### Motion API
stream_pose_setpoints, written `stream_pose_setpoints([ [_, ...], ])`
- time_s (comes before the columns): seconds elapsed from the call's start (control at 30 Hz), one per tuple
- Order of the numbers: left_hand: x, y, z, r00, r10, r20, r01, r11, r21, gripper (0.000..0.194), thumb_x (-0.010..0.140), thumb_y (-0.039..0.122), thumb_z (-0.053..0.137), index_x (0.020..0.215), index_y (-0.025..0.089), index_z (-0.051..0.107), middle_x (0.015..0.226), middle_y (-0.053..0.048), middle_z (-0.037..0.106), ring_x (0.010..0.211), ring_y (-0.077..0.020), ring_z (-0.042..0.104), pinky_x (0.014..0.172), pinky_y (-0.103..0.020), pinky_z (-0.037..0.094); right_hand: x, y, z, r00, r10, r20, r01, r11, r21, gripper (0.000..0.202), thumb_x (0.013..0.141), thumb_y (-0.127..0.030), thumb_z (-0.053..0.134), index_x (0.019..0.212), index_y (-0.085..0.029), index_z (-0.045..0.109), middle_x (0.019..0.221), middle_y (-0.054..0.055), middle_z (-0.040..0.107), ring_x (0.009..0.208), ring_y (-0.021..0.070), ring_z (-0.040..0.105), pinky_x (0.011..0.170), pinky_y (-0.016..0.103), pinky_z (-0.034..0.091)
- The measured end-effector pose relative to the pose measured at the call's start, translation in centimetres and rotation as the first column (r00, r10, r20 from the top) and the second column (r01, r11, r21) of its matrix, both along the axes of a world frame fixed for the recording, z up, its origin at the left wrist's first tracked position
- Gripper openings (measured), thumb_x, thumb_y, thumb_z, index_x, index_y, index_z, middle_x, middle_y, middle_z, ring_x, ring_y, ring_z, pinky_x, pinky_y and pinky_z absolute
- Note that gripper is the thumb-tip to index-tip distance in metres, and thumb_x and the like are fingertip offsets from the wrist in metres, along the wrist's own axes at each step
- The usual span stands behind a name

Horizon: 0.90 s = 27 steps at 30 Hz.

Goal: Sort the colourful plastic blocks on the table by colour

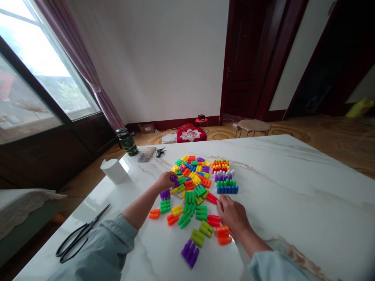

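Observation:
Many bright plastic toy blocks (191, 175), each with rounded prongs, lie in a loose pile on the white marble-patterned table. At the pile's left side my left hand (166, 181) is closed around a purple toy block (174, 182). My right hand (233, 212) rests low on the table to the right of the pile, its fingers curled together. Its fingertips are at the end of a red toy block (211, 198); whether they grip anything is hidden. Above that hand stand neat rows of small coloured pieces (227, 189), blue, green, purple, red and orange.
Black scissors (83, 233) lie at the table's left, near my left sleeve. A white paper roll (114, 171) and a camouflage-patterned flask (127, 142) stand along the left edge. A small dark tool (160, 152) lies at the back. Beyond the table is a round stool (253, 125).

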State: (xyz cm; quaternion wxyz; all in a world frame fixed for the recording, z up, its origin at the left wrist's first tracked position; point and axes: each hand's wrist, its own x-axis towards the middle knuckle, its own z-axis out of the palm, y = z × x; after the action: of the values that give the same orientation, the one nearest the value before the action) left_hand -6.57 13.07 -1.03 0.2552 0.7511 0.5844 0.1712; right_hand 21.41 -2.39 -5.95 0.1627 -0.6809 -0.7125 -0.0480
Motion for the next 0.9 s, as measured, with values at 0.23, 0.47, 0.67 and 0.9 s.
stream_pose_setpoints([
  [0.23,0.4,-2.0,2.2,0.947,-0.189,0.258,0.236,0.958,-0.163,0.032,0.06,0.028,0.075,0.091,0.019,0.076,0.07,-0.003,0.071,0.063,-0.0178,0.065,0.057,-0.027,0.052,0.2,0.2,-0.5,1.0,0.009,0.003,-0.009,1.0,0.025,0.021,0.095,-0.023,0.042,0.086,-0.021,0.061,0.083,0.001,0.07,0.062,0.012,0.063,0.053,0.027,0.026],
  [0.47,3.1,1.4,4.9,0.925,-0.336,0.177,0.363,0.92,-0.152,0.034,0.06,0.028,0.076,0.094,0.024,0.077,0.083,-0.003,0.075,0.081,-0.0235,0.07,0.072,-0.031,0.055,0.1,0.1,-0.3,1.0,0.018,-0.011,-0.018,0.999,0.039,0.018,0.093,-0.02,0.044,0.085,-0.021,0.06,0.082,0.001,0.07,0.061,0.0122,0.064,0.053,0.026,0.028],
  [0.67,7.8,8.1,3.8,0.962,-0.256,-0.095,0.257,0.966,-0.002,0.077,0.051,0.015,0.077,0.126,0.021,0.061,0.132,-0.014,0.058,0.129,-0.0371,0.045,0.105,-0.043,0.038,0.2,0.1,-0.8,0.998,0.035,-0.05,-0.034,0.999,0.022,0.017,0.093,-0.019,0.043,0.085,-0.021,0.059,0.082,0.001,0.068,0.064,0.0129,0.065,0.055,0.025,0.032],
  [0.9,11.0,12.5,2.3,0.854,-0.356,-0.378,0.33,0.934,-0.135,0.076,0.048,0.012,0.076,0.121,0.026,0.062,0.137,-0.012,0.053,0.126,-0.0373,0.048,0.1,-0.046,0.043,0.2,0.0,-0.8,0.996,0.048,-0.073,-0.044,0.998,0.055,0.016,0.091,-0.016,0.044,0.083,-0.021,0.057,0.078,0.0,0.066,0.063,0.0115,0.063,0.056,0.023,0.032],
])
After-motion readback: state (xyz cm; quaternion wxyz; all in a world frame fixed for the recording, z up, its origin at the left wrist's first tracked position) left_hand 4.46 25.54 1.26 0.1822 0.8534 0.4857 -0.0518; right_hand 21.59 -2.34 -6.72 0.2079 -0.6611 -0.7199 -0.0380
